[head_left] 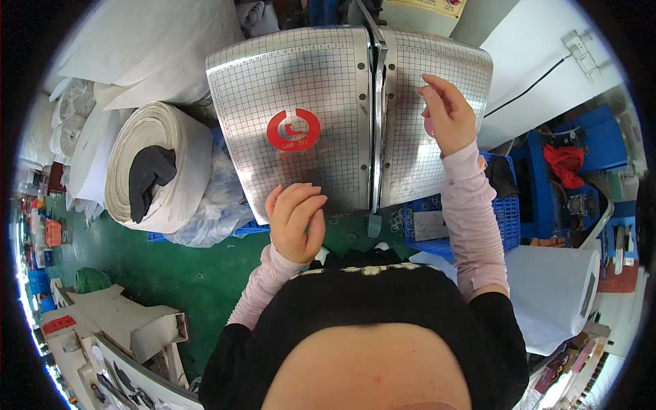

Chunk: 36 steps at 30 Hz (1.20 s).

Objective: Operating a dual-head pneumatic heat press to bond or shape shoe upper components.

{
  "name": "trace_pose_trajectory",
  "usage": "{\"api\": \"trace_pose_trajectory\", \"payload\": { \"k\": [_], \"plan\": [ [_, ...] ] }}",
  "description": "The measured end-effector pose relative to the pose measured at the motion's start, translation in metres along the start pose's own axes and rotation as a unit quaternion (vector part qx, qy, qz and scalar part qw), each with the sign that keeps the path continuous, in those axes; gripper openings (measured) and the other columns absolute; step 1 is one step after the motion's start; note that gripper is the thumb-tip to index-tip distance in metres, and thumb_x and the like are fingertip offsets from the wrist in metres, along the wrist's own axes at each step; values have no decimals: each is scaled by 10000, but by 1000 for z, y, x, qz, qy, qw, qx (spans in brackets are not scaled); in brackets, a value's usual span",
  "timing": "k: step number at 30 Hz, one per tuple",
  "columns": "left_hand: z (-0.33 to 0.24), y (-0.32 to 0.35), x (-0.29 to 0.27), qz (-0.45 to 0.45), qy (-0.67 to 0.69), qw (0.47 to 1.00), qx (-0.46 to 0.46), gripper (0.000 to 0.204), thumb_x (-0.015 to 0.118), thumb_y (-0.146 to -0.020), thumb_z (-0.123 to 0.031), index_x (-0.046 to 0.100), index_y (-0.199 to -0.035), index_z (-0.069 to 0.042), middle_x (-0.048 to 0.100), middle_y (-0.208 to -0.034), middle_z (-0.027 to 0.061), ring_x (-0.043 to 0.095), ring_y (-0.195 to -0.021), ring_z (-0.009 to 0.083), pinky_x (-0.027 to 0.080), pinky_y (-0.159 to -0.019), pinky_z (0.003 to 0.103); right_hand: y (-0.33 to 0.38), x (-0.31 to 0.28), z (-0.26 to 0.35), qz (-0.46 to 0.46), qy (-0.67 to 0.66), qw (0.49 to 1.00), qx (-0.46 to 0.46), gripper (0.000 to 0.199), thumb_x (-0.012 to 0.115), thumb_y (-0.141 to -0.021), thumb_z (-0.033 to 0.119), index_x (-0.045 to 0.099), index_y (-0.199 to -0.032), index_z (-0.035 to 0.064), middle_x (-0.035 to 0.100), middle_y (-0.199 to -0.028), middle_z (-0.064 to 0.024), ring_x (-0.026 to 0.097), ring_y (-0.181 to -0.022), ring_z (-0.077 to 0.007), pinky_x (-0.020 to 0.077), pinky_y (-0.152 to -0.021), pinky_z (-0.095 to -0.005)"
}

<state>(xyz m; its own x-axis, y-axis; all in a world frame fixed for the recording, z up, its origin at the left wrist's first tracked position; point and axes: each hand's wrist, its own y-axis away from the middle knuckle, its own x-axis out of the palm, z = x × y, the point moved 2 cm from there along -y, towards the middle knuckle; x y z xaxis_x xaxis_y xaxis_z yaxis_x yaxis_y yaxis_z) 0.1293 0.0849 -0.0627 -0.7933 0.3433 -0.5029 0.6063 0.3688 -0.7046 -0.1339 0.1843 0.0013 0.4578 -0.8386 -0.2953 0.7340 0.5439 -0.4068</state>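
Note:
A silver metal work surface with a printed grid stands before me, split into a wide left plate (314,75) and a narrower right plate (410,164). A metal bar (377,123) runs between the plates from back to front. My left hand (297,220) is at the left plate's near edge, its fingers loosely bent and apart, with nothing seen in it. Over the right plate is my right hand (449,116), fingers half bent and spread, also without anything visible in its grasp. Whether either hand touches the metal, I cannot tell. A round pink mark (429,127) is partly hidden behind the right hand.
At the left stands a thick roll of white material (188,164) with a dark cloth (149,179) on it. A blue crate (502,217) sits below the right plate. Another white roll (547,287) lies at my right. Blue machinery (588,143) bounds the far right.

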Motion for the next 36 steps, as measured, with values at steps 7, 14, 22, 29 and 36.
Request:
{"api": "trace_pose_trajectory", "payload": {
  "k": [7, 14, 22, 29, 36],
  "plan": [
    [-3, 30, -9, -47, 5, 997, -59, 285, 560, -698, 36, 586, -978, -15, 606, -990, 122, 572, -909, 274, 379, -891, 377, -15, 10, -11, 8, -57, 998, 15, 251, 559, -871, 155, 587, -1069, 2, 636, -882, -82, 515, -608, -84, 433, -559, -202],
    [-7, 35, -13, -47, 22, 995, -85, 244, 512, -777, 44, 572, -1012, 16, 598, -1001, 177, 588, -921, 287, 444, -839, 336, -20, 4, -19, 29, -97, 992, 74, 238, 568, -870, 184, 598, -1040, 19, 635, -878, -69, 525, -584, -83, 417, -532, -197],
    [-14, 38, -13, -70, 9, 992, -100, 231, 546, -728, 81, 607, -936, 1, 627, -891, 137, 594, -819, 287, 464, -748, 335, -25, 3, -21, 37, -105, 990, 84, 253, 570, -873, 210, 604, -1040, 22, 631, -865, -55, 529, -573, -76, 407, -517, -188],
    [-18, 39, -11, -56, 24, 990, -131, 183, 539, -753, 59, 609, -913, 4, 632, -872, 133, 594, -799, 278, 463, -726, 332, -25, 2, -21, 46, -140, 984, 98, 261, 573, -863, 191, 598, -1036, -2, 643, -874, -103, 530, -539, -95, 438, -506, -218],
    [-19, 39, -10, -41, 41, 992, -109, 146, 544, -771, 15, 612, -900, 7, 633, -857, 136, 593, -791, 280, 461, -726, 343, -22, 1, -22, 59, -156, 982, 91, 263, 569, -867, 181, 596, -1051, -5, 642, -884, -110, 530, -537, -102, 435, -499, -215]
  ]
}}
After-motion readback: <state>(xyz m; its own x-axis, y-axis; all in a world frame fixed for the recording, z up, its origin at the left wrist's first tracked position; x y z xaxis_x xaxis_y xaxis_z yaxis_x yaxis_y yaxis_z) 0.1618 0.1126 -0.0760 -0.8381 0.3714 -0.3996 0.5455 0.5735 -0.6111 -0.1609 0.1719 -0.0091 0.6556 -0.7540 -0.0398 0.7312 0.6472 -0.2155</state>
